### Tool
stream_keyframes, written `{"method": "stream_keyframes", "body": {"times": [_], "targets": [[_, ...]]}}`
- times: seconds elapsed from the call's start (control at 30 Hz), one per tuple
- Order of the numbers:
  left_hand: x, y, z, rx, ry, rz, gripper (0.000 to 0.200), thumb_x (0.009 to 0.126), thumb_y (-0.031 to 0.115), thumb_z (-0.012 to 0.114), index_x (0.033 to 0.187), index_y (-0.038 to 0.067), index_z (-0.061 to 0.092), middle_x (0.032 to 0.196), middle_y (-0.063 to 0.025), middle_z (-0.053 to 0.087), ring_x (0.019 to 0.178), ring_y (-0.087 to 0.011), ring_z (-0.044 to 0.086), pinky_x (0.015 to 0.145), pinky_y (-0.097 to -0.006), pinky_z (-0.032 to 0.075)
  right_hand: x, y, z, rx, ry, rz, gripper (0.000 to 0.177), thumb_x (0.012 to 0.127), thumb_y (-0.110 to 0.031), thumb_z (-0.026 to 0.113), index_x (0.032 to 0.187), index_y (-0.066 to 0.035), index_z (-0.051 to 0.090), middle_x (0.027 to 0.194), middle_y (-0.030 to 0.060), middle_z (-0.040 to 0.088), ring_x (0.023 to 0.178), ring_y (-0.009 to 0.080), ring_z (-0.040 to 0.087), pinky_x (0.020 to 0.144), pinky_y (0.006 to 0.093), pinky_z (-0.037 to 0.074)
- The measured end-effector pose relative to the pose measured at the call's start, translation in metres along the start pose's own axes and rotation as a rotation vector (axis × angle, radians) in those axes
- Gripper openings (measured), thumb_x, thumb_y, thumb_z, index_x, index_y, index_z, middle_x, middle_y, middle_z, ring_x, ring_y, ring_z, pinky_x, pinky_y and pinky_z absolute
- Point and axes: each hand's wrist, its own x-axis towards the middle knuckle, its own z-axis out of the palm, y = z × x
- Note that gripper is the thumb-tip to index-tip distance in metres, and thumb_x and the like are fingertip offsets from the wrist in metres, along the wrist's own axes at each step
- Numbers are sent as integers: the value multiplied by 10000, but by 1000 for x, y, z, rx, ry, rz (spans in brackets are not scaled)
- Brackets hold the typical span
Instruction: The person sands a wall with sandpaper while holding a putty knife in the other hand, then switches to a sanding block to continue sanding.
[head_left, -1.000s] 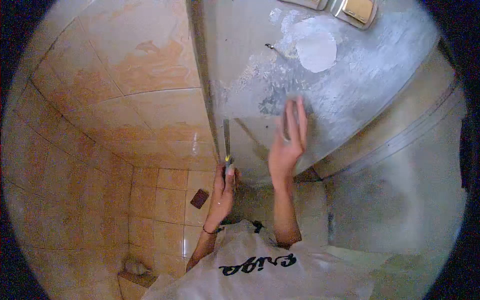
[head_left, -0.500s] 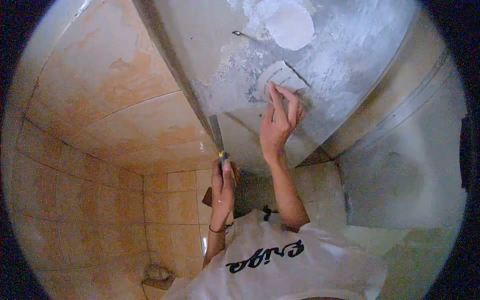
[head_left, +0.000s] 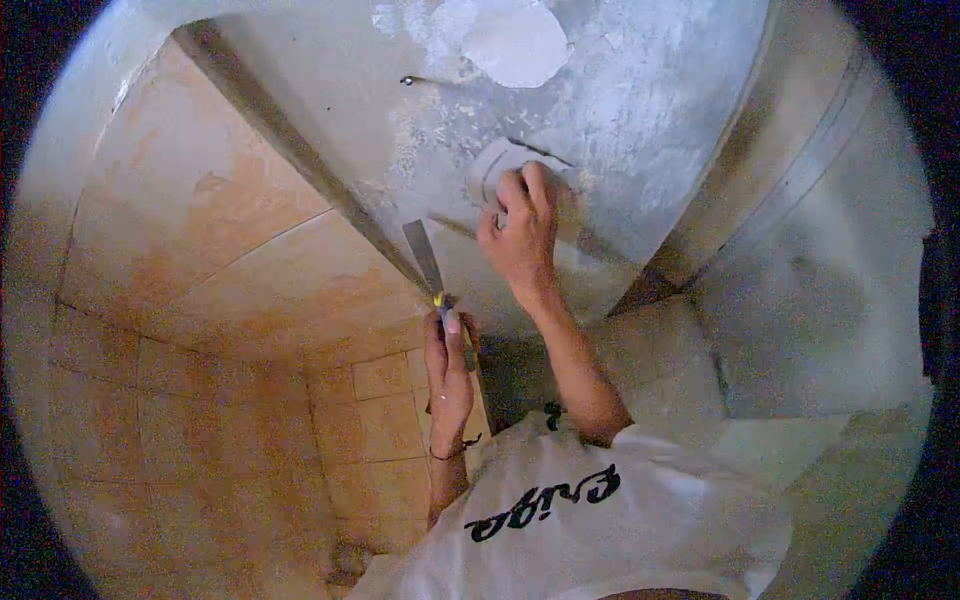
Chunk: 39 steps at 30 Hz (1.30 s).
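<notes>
My left hand (head_left: 451, 380) is closed around the handle of a putty knife (head_left: 422, 252), whose flat metal blade points up, with a bit of yellow at its base. A dark band circles that wrist. Higher and to the right, my right hand (head_left: 524, 232) has its fingers curled at the lower edge of a pale rounded patch (head_left: 488, 165) on the grey, mottled surface (head_left: 640, 120). A dark slit runs along the patch's upper right edge. The fingertips are turned away, so whatever they may hold is hidden.
A larger white round patch (head_left: 515, 42) lies above, with a small hook-like metal piece (head_left: 408, 81) left of it. A dark beam edge (head_left: 290, 140) slants between the grey surface and the orange-stained panels (head_left: 200, 190). Tiled walls (head_left: 390, 415) stand below left.
The view has shifted, moving the grey surface leftward. My right hand's fingers went from stretched against the pale patch to curled at its lower edge. My left hand keeps the putty knife.
</notes>
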Motion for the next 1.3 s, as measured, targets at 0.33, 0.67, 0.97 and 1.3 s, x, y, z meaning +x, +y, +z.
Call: {"method": "stream_keyframes", "body": {"times": [0.33,0.67,0.97,1.3], "targets": [[1,10,6,12,25,29,453,1058,392,415,1292,9,475,1002,-57,557,914,-154,500,837,-292,415,8,5,8,-24,68,-131,188,693,-52,630,866,-14,565,920,192,563,897,418,548,789,498,423],[2,-11,1,-63,-71,5,373,1060,387,412,1158,38,502,937,-42,543,807,-128,490,743,-284,420,-5,14,19,20,-21,11,338,668,-99,679,998,-36,649,953,154,613,911,393,575,856,519,441],[3,-43,-13,-182,-85,76,357,1063,371,418,1151,34,492,919,-49,553,794,-132,502,729,-277,429,-8,39,-3,113,39,459,240,703,-102,674,921,-24,612,945,192,616,939,403,580,841,497,447],[7,-36,-7,-212,-160,113,329,1065,347,427,1153,36,487,932,-54,561,801,-129,507,729,-274,437,-15,50,7,120,262,259,83,740,-32,598,786,-2,536,725,156,523,675,340,523,639,407,423]]}}
